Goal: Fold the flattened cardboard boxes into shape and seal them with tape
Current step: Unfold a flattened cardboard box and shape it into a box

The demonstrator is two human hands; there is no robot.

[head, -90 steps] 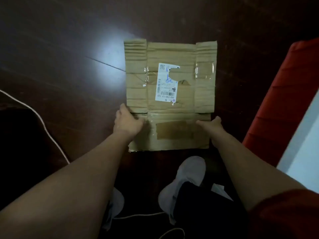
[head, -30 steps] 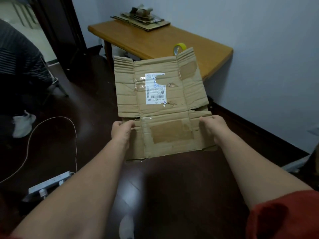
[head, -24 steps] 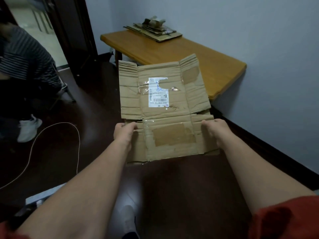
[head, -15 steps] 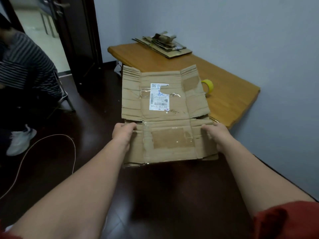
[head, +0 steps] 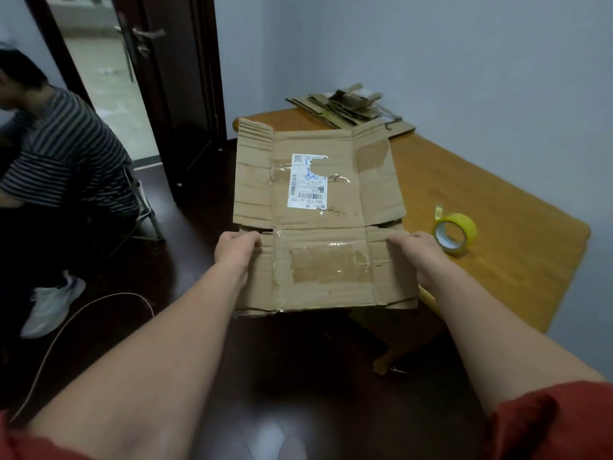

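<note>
Dark floor [head: 185, 327] lies open under both arms, with a seated person [head: 59, 151] at its left edge. A wooden table [head: 497, 277] stands along the right wall. The flattened box [head: 318, 270] is held in the air across the table's left edge. The left hand [head: 235, 254] and right hand [head: 421, 257] each grip one side edge. A tape roll [head: 456, 232] sits on the table just beside the right hand.

Brown flattened cardboard box [head: 318, 224], white label [head: 307, 182], yellow tape roll [head: 455, 233], orange-brown table [head: 517, 234], striped shirt [head: 66, 151]
</note>
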